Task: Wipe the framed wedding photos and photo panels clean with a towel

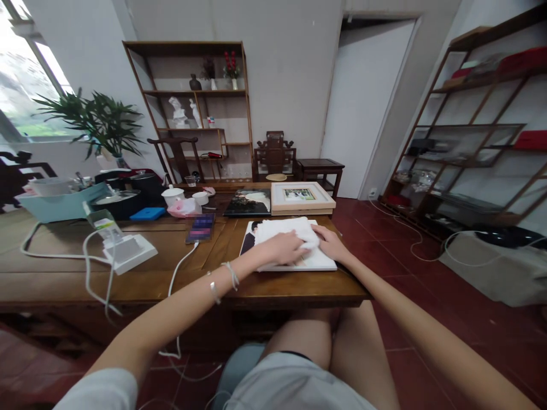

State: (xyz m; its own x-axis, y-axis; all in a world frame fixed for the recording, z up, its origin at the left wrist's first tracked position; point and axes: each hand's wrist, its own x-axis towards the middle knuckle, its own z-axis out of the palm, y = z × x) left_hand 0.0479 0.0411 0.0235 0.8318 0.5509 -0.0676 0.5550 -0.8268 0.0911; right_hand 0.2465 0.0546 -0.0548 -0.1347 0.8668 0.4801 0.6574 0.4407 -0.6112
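Note:
A flat white-edged photo panel (327,264) lies near the table's front right corner, a dark-suited figure showing at its left side. On top of it is a bunched white cloth (282,226) that hides most of the picture. My left hand (288,248) lies on the cloth, palm down, fingers spread and slightly blurred. At the panel's right side, my right hand (328,242) rests with its fingers stretched out, fingertips touching the cloth's edge. Just behind are a dark photo panel (243,206) and a light wood picture frame (277,204).
A phone (200,229) with a white cable (174,276) lies left of the panel. Further left are a white power strip (132,255), a blue box (147,213), white cups (172,195) and a light blue basket (40,208). The wooden table (231,285) ends just right of my right hand.

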